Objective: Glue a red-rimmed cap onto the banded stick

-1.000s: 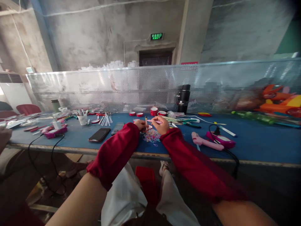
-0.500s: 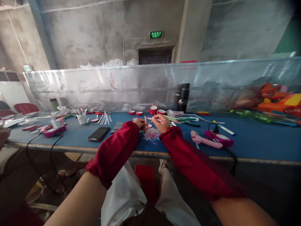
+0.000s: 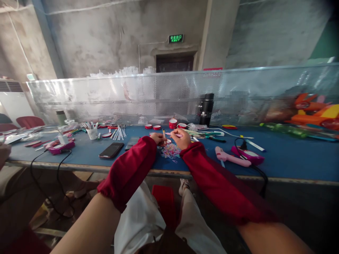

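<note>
My left hand (image 3: 158,138) is closed on a small upright stick (image 3: 164,133), pale with a yellowish part, too small to name surely. My right hand (image 3: 181,139) pinches a slim pink pen-like tool (image 3: 178,135), its thin end pointing left at the stick. Just below both hands lies a heap of tiny pastel rubber bands (image 3: 171,151), pink, blue and white. A small round white-and-red piece (image 3: 168,141) sits between the hands, partly hidden. Dark red sleeves cover both forearms.
Red round tins (image 3: 173,123) and a black flask (image 3: 207,110) stand behind. A phone (image 3: 111,150), a white cup of pens (image 3: 92,132) and white sticks (image 3: 119,132) lie left. Right are a pink glue gun (image 3: 231,158), a purple device (image 3: 247,155) and pliers (image 3: 213,134).
The right hand and pink tool have shifted very slightly left. The left hand keeps its hold on the stick and has barely moved.
</note>
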### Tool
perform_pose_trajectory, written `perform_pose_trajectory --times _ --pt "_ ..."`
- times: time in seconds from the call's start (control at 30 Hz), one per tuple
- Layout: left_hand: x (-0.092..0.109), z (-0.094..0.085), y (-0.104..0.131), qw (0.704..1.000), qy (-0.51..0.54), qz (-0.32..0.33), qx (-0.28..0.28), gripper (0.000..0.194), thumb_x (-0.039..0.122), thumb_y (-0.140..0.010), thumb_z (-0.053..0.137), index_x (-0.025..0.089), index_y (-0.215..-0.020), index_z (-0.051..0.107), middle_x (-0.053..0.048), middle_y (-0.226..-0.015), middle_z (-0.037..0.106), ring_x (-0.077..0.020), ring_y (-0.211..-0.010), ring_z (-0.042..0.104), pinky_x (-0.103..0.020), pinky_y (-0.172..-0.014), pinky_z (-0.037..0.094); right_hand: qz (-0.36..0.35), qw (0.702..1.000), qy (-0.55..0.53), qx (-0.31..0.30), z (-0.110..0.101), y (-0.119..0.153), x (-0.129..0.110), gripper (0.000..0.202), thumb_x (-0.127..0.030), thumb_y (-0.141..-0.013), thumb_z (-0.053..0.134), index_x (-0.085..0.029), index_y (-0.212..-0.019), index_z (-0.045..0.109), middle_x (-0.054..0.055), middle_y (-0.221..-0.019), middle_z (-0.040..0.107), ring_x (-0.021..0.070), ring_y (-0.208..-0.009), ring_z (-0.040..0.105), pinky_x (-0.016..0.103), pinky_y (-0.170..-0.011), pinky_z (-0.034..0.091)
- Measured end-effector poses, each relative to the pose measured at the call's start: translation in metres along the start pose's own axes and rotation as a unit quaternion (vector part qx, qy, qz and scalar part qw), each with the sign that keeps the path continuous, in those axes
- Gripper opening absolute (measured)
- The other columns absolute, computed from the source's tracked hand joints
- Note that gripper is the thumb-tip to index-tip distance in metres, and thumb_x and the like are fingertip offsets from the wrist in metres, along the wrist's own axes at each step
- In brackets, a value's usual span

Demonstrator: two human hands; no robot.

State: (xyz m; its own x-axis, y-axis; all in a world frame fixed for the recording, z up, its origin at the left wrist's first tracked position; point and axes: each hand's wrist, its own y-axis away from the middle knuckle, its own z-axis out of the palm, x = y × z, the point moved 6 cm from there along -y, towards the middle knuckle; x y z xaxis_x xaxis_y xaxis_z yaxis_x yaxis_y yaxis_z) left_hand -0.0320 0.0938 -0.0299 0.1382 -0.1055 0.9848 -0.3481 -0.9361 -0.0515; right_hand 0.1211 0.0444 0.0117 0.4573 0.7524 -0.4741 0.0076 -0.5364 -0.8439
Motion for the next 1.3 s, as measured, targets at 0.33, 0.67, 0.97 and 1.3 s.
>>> perform_pose_trajectory --times 0.33,0.67,0.97,1.3 --pt "-0.0011 -0.0004 -0.0002 1.000 0.002 -0.008 0.002 0.018 0.025 -0.074 0.075 0.010 -0.081 0.066 -0.004 -0.066 0.069 -0.0115 -0.052 0.063 -0.023 -0.057 0.052 -0.002 1.000 0.000 -0.009 0.0020 0.0005 0.0003 0.016 -0.033 -0.081 0.055 -0.022 -0.074 0.064 0.001 -0.069 0.069 0.0177 -0.065 0.062 0.028 -0.062 0.047" --pt "-0.0012 0.0000 0.0004 1.000 0.002 -0.008 0.002 0.019 0.026 -0.074 0.075 0.011 -0.081 0.066 -0.004 -0.066 0.069 -0.0107 -0.054 0.063 -0.021 -0.057 0.052 0.004 1.000 0.004 -0.009 0.0007 0.0003 -0.0012 0.016 -0.033 -0.081 0.055 -0.021 -0.074 0.063 0.001 -0.069 0.068 0.0172 -0.064 0.062 0.027 -0.062 0.046" --pt "-0.0010 -0.0005 0.0005 1.000 -0.004 -0.006 0.009 0.019 0.026 -0.075 0.075 0.011 -0.083 0.067 -0.004 -0.067 0.069 -0.0099 -0.053 0.062 -0.023 -0.061 0.053 0.003 1.000 0.003 -0.009 0.0004 0.0003 -0.0032 0.018 -0.035 -0.081 0.054 -0.021 -0.075 0.063 0.002 -0.070 0.068 0.0179 -0.066 0.063 0.028 -0.062 0.048" --pt "-0.0023 -0.0013 -0.0004 1.000 -0.006 -0.007 0.016 0.017 0.024 -0.075 0.074 0.011 -0.083 0.067 -0.003 -0.068 0.069 -0.0099 -0.053 0.062 -0.026 -0.066 0.055 0.004 1.000 0.008 -0.012 0.0005 0.0001 -0.0007 0.017 -0.035 -0.081 0.055 -0.021 -0.075 0.064 0.002 -0.071 0.069 0.0179 -0.066 0.063 0.027 -0.063 0.048"
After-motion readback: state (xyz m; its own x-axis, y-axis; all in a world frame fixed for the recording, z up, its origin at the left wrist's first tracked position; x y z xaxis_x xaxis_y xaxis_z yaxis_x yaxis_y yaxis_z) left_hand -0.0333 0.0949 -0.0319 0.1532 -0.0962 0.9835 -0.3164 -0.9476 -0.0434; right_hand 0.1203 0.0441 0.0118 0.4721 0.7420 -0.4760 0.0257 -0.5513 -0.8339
